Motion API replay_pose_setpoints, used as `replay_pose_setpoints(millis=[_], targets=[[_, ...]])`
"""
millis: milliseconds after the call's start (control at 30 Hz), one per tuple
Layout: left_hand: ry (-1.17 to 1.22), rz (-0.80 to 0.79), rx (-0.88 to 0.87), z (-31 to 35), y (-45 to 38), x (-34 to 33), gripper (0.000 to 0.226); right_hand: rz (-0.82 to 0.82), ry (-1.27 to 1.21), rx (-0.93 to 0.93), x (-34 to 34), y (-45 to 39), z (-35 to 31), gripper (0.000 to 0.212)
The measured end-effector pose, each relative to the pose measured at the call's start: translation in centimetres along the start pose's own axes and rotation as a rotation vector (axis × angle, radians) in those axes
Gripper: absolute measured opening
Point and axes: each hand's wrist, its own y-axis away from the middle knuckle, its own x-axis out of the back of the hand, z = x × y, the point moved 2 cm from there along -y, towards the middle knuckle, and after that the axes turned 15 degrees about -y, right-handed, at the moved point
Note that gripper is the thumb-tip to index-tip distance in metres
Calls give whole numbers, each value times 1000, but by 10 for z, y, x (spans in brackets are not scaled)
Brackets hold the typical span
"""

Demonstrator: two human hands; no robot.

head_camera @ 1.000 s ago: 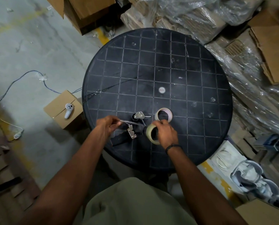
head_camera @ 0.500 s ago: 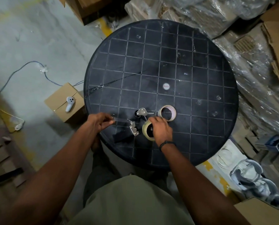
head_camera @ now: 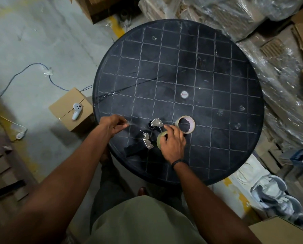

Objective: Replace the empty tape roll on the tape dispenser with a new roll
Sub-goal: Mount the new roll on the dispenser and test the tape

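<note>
A black tape dispenser (head_camera: 143,140) with metal parts lies on the near part of the round black table (head_camera: 179,71). My right hand (head_camera: 172,142) grips the new clear tape roll (head_camera: 159,139), standing on edge just right of the dispenser. My left hand (head_camera: 112,125) pinches the free end of a clear tape strip (head_camera: 132,123), stretched leftward over the table's near-left rim. The empty cardboard roll core (head_camera: 185,124) lies flat just beyond my right hand.
A small cardboard box (head_camera: 66,110) with a white controller (head_camera: 76,110) on it stands on the floor left of the table, beside a cable (head_camera: 32,67). Wrapped stacks and cardboard boxes (head_camera: 279,59) crowd the right and far sides.
My left hand has drawn the tape end farther left, away from the roll. My right hand stays on the roll. The camera has shifted slightly.
</note>
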Motion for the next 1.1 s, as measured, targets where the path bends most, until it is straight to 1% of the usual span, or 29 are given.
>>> replay_pose_setpoints(millis=[133,267,400,467,600,733,833,967,1100], targets=[[-102,-24,29,8,-4,-5,4,-11,117,48,-8,5,6,69],[-204,-38,64,11,-12,-3,12,-87,203,114,-10,-2,6,75],[-241,-53,91,12,-22,-6,17,-157,187,116,-13,-3,13,98],[-234,-51,91,15,-26,-8,17,-162,190,112,-14,-4,14,104],[-267,-32,49,30,-29,-19,18,-184,190,115,-13,-7,15,105],[-302,5,-41,55,-24,-44,17,-168,174,111,-11,-9,16,105],[-359,7,-109,73,-15,-69,20,-193,169,113,-12,-11,16,107],[-500,-24,-158,79,-6,-109,22,-248,176,134,-10,-15,18,108],[-680,21,-204,69,-9,-137,14,-258,171,140,-8,-19,22,105]])
